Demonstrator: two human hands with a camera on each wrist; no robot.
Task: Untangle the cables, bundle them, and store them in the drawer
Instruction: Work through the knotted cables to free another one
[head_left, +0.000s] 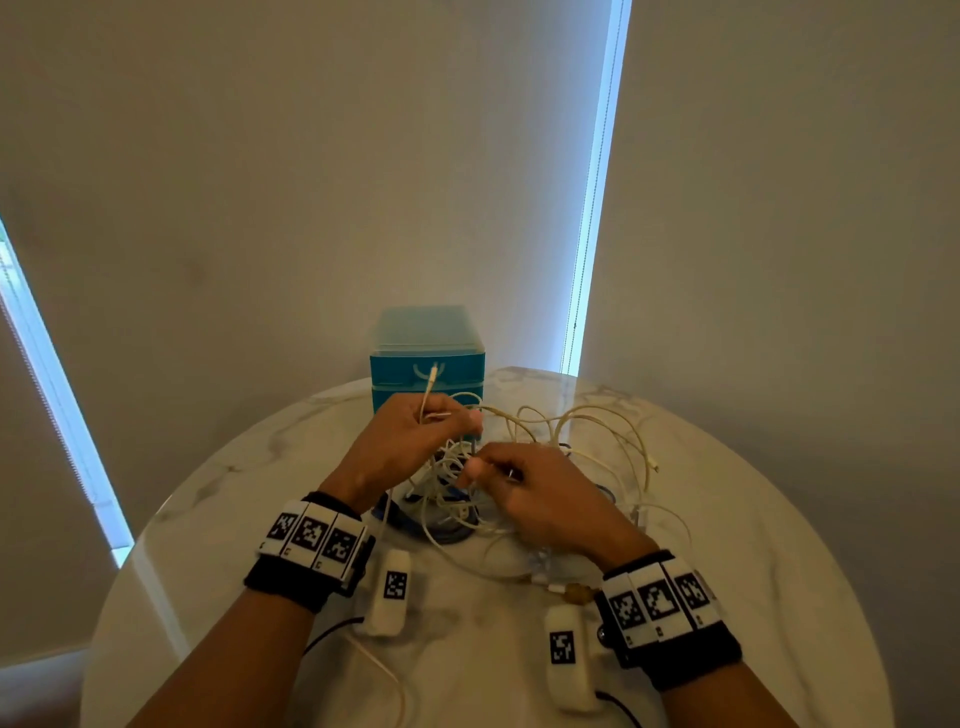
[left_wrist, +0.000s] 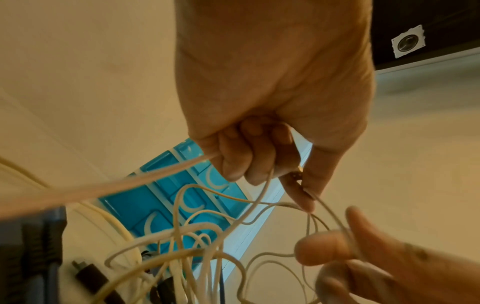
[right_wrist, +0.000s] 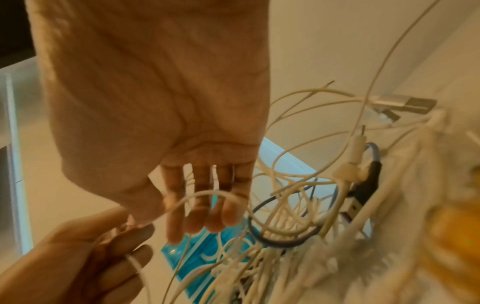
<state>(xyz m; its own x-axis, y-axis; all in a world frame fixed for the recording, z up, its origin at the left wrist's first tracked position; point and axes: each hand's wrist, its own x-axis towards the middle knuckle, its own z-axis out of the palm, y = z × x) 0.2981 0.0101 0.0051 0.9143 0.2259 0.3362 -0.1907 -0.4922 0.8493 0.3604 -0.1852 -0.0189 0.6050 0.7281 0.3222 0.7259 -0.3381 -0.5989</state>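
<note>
Left hand (head_left: 410, 436) grips a white cable (head_left: 427, 395) raised from the tangle (head_left: 467, 499); right hand (head_left: 540, 493) pinches a thin strand. Pulling hard may tighten knots or drag the pile off the counter (head_left: 753, 519).

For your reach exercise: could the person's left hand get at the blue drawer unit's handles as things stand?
Probably not freely. The left hand grips white cable strands, and though the drawer unit stands just behind it, the hand would likely need to let go first.

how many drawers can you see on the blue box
2 in the head view: the top drawer with its handle behind the cable end, and the lower drawer just beneath, mostly behind the left hand. More may be hidden.
</note>
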